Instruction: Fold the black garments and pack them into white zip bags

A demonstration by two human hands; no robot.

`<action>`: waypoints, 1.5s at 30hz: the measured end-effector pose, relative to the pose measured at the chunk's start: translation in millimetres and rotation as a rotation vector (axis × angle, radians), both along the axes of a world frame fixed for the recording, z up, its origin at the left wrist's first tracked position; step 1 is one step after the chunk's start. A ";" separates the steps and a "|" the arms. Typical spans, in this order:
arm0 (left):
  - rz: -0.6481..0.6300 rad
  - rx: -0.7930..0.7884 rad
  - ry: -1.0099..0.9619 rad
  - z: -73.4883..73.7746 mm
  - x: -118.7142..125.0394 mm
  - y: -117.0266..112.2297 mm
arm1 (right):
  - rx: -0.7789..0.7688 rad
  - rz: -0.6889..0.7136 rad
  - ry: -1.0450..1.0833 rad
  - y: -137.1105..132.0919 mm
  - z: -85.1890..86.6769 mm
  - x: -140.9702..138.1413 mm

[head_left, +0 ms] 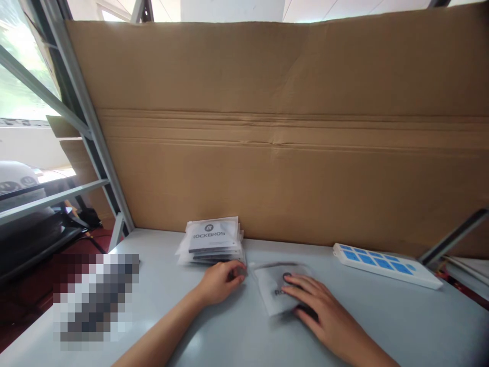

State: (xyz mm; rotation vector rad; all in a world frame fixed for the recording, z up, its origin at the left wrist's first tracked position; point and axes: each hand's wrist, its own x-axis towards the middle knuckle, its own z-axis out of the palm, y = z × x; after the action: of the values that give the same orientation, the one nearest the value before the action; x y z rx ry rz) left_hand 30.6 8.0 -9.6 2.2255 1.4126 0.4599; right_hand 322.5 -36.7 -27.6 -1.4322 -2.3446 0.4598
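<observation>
A clear-and-white plastic packet with dark ROCKBROS lettering lies at a slant over the table, slightly blurred. My right hand grips its right side, fingers spread over the top and thumb at the near edge, hiding part of the print. To the left, my left hand rests by the table with loosely curved fingers, a gap between thumb and forefinger, and nothing visible in it. Just behind it sits a stack of similar ROCKBROS packets, close to the cardboard wall.
A tall cardboard sheet closes off the back of the pale table. At the right lies a white power strip-like case with blue panels. A pixelated object is on the left. Metal frame bars rise at the left edge.
</observation>
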 end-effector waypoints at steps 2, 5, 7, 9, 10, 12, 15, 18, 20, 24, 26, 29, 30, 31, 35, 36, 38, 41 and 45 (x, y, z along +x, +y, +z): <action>-0.010 0.005 0.010 0.2 0.3 -0.1 | 0.111 -0.074 -0.042 11.7 -13.4 14.0; -0.026 0.012 0.033 0.3 1.0 -0.6 | 0.238 -0.152 -0.068 26.0 -28.5 27.7; -0.030 0.020 0.049 0.0 1.4 -1.1 | 0.275 -0.186 -0.082 33.1 -34.8 30.6; -0.032 0.029 0.062 -0.5 1.9 -1.6 | 0.276 -0.196 -0.112 38.8 -38.2 30.2; -0.032 0.034 0.068 -0.6 2.1 -2.0 | 0.267 -0.192 -0.131 41.6 -38.8 29.5; -0.034 0.043 0.076 -0.6 2.8 -3.0 | 0.246 -0.179 -0.167 47.6 -38.7 27.9; -0.038 0.050 0.083 -0.3 3.6 -4.7 | 0.224 -0.172 -0.190 59.5 -37.4 25.6; -0.041 0.058 0.091 -0.3 4.0 -5.7 | 0.230 -0.181 -0.183 71.8 -39.1 22.5; -0.043 0.064 0.098 -0.5 4.2 -5.8 | 0.240 -0.192 -0.172 76.9 -42.5 20.1; -0.058 0.071 0.112 -0.5 4.8 -5.6 | 0.269 -0.206 -0.140 77.7 -49.3 17.4; -0.064 0.075 0.116 0.0 5.2 -5.7 | 0.283 -0.205 -0.123 75.9 -50.0 17.4; -0.070 0.081 0.118 1.2 5.3 -5.8 | 0.303 -0.200 -0.099 74.1 -48.3 18.2; -0.073 0.082 0.119 1.4 5.3 -5.7 | 0.310 -0.198 -0.090 73.9 -47.7 18.4; -0.076 0.083 0.120 1.6 5.2 -5.6 | 0.318 -0.196 -0.080 73.9 -47.2 18.6; -0.078 0.093 0.126 0.7 5.1 -5.1 | 0.347 -0.174 -0.030 75.7 -47.7 18.1; -0.077 0.096 0.128 0.3 5.2 -5.0 | 0.350 -0.160 -0.017 76.2 -48.1 17.6; -0.076 0.102 0.132 -0.3 5.5 -5.0 | 0.344 -0.124 0.007 76.6 -48.1 16.5; -0.078 0.116 0.137 -1.1 5.6 -4.7 | 0.308 -0.074 0.021 74.8 -45.7 15.9; -0.089 0.149 0.142 -3.4 4.7 -3.2 | 0.241 -0.037 0.017 69.7 -40.1 18.4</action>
State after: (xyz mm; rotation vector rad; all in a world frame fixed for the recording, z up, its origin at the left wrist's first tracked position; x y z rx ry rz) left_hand 35.3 4.8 -13.0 2.4727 1.3821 0.3960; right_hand 340.9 33.0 -67.7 -1.3498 -2.2667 0.1710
